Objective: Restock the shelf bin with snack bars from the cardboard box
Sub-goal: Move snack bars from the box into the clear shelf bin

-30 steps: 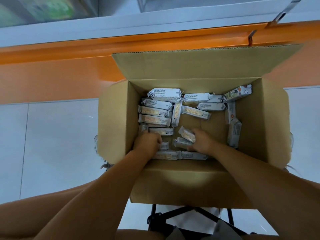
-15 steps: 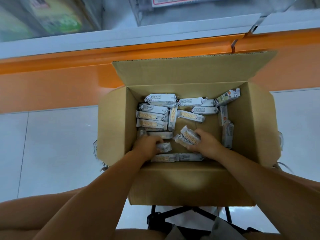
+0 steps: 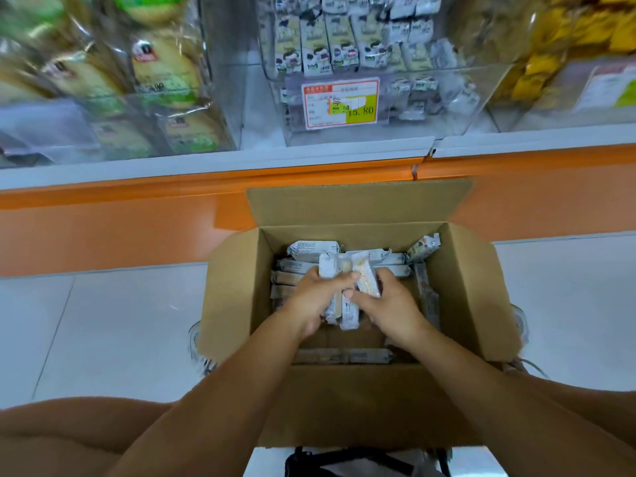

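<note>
The gathering step is judged to be in hand. A bundle of bars is held upright over the middle of the box, raised above the loose ones. The left grip is clamped round it from 9 o'clock, with the thumb laid across its front. The right grip is closed on one clear-windowed bar at the bundle's 3 o'clock edge. Whether that bar is being added or merely steadied cannot be told.

More bars are left in the box: a stack along the wall from 9 to 11 o'clock, several at 12 o'clock, a few on edge at 3 o'clock, and a row flat against the near wall at 6 o'clock.

The bin, clear-walled with a price tag on its front, stands on the shelf at 12 o'clock of the box, higher and well apart. Blurred packets are seen inside it, with room above them.

For the next move, the bundle would need to be squared between both grips and lifted clear of the upright far flap. It would then be carried toward 12 o'clock, over the bin's front wall. A firm squeeze is called for, since slick wrappers may be expected to slide out of the middle.
</note>
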`<action>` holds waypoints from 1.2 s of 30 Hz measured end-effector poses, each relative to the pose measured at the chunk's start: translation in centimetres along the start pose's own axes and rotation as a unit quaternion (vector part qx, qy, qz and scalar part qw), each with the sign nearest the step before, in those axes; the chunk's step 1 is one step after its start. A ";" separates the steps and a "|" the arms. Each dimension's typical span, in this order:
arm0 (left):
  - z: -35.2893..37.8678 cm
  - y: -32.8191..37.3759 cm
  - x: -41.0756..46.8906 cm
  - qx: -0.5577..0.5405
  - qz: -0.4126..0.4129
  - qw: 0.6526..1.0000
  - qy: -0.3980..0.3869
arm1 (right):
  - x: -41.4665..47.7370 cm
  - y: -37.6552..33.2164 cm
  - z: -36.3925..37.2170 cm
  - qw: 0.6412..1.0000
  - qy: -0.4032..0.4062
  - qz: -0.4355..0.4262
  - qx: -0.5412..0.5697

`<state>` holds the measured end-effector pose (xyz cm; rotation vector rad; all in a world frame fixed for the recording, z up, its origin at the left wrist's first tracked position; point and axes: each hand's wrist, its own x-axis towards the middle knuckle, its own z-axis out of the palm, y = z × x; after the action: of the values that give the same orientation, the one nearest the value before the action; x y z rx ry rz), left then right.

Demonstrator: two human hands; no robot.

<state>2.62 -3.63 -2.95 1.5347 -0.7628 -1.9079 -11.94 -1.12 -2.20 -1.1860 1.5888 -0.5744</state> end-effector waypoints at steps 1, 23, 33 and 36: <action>-0.1 0.5 -0.4 0.005 0.012 1.000 -0.007 | -0.4 -0.6 -0.4 1.000 -0.001 -0.010 -0.003; 3.1 19.7 -14.1 0.038 0.259 0.965 -0.002 | -7.8 -18.2 -11.6 0.957 0.000 -0.279 -0.085; 2.3 25.2 -13.8 0.054 0.310 0.948 0.051 | -3.7 -24.0 -13.4 0.939 0.070 -0.317 -0.110; 1.2 26.3 -13.4 0.054 0.316 0.942 0.098 | -1.2 -25.5 -15.1 0.936 0.130 -0.305 -0.117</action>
<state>5.93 -11.43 25.32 1.3009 -1.1183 -1.2405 -15.37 -13.09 24.75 -1.8715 1.5213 -0.9904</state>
